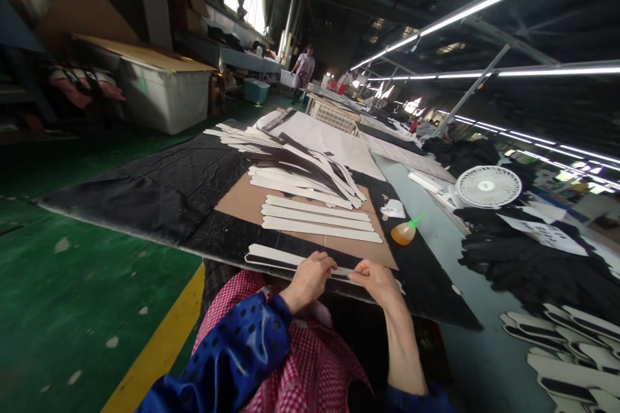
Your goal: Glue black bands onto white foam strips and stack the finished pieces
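Note:
A long white strip with a dark edge [276,254] lies along the near edge of the black-covered table. My left hand [310,276] pinches it near its middle, fingers bent together. To the right, my right hand [378,279] has thumb and fingers closed on the same strip. Several white strips [320,222] lie side by side just beyond, on a brown board [237,201]. Farther back is a fanned pile of white and dark strips [300,168].
An orange glue bottle with a green tip [403,233] and a crumpled white piece [393,208] lie right of the board. A white fan [488,186], black fabric [508,258] and more strips [576,348] are farther right. A person [304,68] stands in the background.

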A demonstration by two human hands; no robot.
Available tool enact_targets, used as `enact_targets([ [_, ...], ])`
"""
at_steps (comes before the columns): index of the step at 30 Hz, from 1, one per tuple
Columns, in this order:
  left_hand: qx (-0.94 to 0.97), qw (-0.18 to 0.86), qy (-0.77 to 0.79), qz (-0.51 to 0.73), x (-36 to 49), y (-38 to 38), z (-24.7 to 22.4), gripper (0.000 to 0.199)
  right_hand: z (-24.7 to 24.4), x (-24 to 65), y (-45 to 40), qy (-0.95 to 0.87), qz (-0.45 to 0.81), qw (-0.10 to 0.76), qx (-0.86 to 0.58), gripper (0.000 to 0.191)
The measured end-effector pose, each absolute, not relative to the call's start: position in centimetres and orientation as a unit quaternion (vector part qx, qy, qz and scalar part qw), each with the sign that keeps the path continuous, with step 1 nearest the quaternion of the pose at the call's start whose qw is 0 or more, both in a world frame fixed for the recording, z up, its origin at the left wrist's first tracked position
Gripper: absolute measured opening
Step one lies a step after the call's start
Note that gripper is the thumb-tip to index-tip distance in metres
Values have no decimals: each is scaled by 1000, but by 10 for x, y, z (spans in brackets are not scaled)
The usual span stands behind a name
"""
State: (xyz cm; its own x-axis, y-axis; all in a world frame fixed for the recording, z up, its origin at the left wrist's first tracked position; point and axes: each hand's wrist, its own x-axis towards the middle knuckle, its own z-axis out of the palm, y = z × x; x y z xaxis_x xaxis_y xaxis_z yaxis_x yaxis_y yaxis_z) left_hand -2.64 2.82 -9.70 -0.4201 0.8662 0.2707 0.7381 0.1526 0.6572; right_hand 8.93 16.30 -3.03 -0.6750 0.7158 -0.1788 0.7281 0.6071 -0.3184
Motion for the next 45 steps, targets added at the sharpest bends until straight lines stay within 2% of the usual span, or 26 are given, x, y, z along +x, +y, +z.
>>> enact_targets([
  [12, 570, 52, 746, 341, -28, 25, -99, 33, -36, 111, 190, 891, -184, 12, 416, 16],
  [17, 608, 42, 737, 293, -27, 15, -85, 32, -38, 110, 192, 895, -165, 30, 413, 16],
  [22, 560, 11, 744, 364, -29, 8, -68, 33, -35, 109, 190, 898, -151, 39, 411, 15],
  [28, 578, 104, 725, 361, -13, 52, -80, 25, -36, 106, 182, 905, -153, 26, 396, 15],
  [31, 584, 110, 730, 338, -8, 67, -91, 26, -37, 110, 186, 904, -163, 20, 395, 17],
  [38, 618, 78, 724, 296, -10, 65, -95, 30, -41, 164, 223, 872, -302, -68, 380, 25],
  [45, 638, 64, 720, 265, -9, 64, -93, 36, -51, 184, 239, 835, -289, -140, 446, 24],
])
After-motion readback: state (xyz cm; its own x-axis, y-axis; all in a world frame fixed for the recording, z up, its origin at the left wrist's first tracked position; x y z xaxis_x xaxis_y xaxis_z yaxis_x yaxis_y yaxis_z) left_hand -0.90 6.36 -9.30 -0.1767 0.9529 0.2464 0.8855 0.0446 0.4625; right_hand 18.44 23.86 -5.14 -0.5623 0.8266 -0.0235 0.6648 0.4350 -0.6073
